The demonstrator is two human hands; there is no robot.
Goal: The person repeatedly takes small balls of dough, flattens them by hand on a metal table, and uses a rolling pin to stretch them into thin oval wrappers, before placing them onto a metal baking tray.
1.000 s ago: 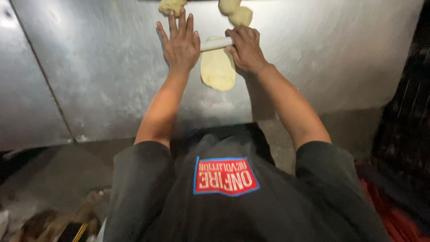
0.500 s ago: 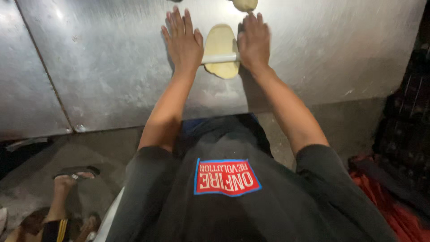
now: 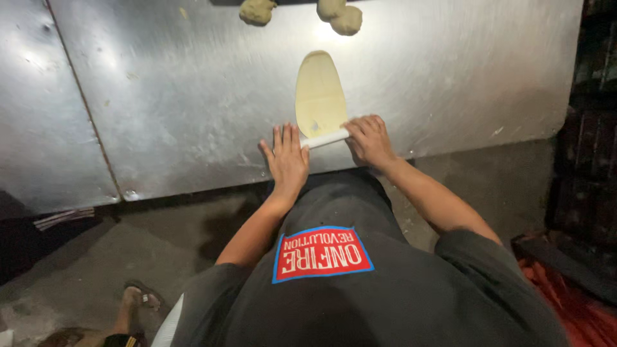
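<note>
Right now I am rolling: my left hand [image 3: 286, 156] and right hand [image 3: 369, 138] lie flat and open, palms down on the two ends of the white rolling pin [image 3: 324, 138], pressing rather than gripping. The oval sheet of dough [image 3: 319, 93] stretches away from my fingers across the steel table [image 3: 193, 96], its near end under the pin. Beyond it, well past my reach, sit three dough balls [image 3: 258, 11]. I judge the next stroke needs even pressure pushing forward.
</note>
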